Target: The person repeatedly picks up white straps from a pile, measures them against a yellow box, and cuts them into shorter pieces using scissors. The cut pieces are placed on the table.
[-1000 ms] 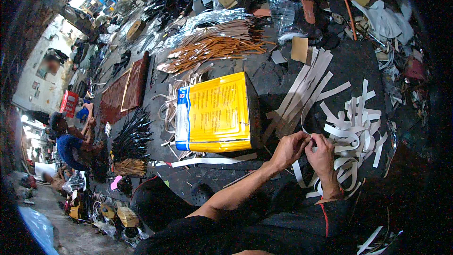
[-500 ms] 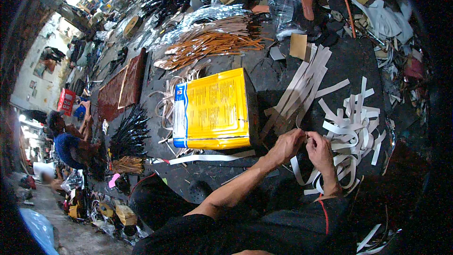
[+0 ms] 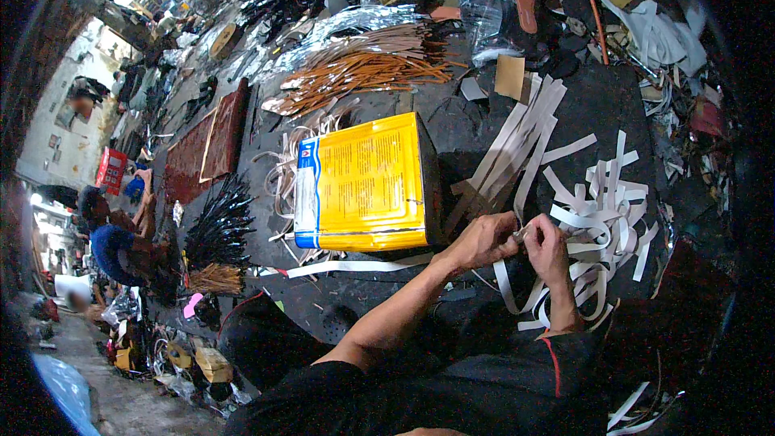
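My left hand (image 3: 483, 241) and my right hand (image 3: 547, 247) meet over the dark floor, both pinching the same pale grey strip (image 3: 510, 291), which loops down below them. A small item between the fingertips is too small to tell. Just right of my hands lies a loose heap of cut white strips (image 3: 601, 218). A fan of longer strips (image 3: 517, 149) lies flat beyond them. A yellow rectangular tin (image 3: 363, 186) with a blue edge lies on its side to the left of my left hand.
Bundles of orange-brown sticks (image 3: 363, 73) on silver foil lie at the back. A dark bundle of thin rods (image 3: 218, 226) and red-brown boards (image 3: 214, 141) lie left. A person in blue (image 3: 113, 242) sits at far left. Scraps and cardboard (image 3: 510, 77) crowd the far edge.
My two hands stay together on the strip, shifting only slightly. The view has drifted a little, nothing else moved.
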Available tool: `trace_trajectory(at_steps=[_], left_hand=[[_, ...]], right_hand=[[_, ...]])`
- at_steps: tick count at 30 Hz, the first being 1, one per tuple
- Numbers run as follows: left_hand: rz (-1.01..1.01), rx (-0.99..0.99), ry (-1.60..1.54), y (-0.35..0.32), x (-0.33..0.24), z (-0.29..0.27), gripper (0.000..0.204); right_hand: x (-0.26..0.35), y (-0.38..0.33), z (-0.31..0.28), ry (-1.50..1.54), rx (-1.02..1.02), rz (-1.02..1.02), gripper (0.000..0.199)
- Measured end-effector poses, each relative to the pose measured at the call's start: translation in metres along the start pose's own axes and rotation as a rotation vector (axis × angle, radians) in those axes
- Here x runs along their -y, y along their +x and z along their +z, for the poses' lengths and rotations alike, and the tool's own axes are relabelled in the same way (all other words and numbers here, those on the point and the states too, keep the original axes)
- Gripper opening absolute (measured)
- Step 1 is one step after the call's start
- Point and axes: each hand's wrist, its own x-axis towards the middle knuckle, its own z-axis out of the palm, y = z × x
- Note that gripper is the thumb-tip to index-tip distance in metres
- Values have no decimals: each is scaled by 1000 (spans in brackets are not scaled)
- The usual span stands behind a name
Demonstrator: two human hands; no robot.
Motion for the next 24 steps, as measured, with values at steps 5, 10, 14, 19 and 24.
trace_trajectory(at_steps=[5, 10, 14, 19, 24], left_hand=[[-79, -156, 10, -2, -3, 13, 35], [18, -274, 18, 2, 7, 16, 30], [-25, -199, -101, 3, 4, 13, 23], [108, -148, 33, 1, -13, -3, 22], [62, 20, 40, 1, -29, -13, 22]], right_hand=[[4, 8, -4, 21, 118, -35, 16], [7, 9, -8, 260, 126, 102, 14], [26, 3, -1, 290, 13, -12, 23], [34, -1, -1, 137, -103, -32, 24], [16, -2, -8, 220, -214, 24, 18]])
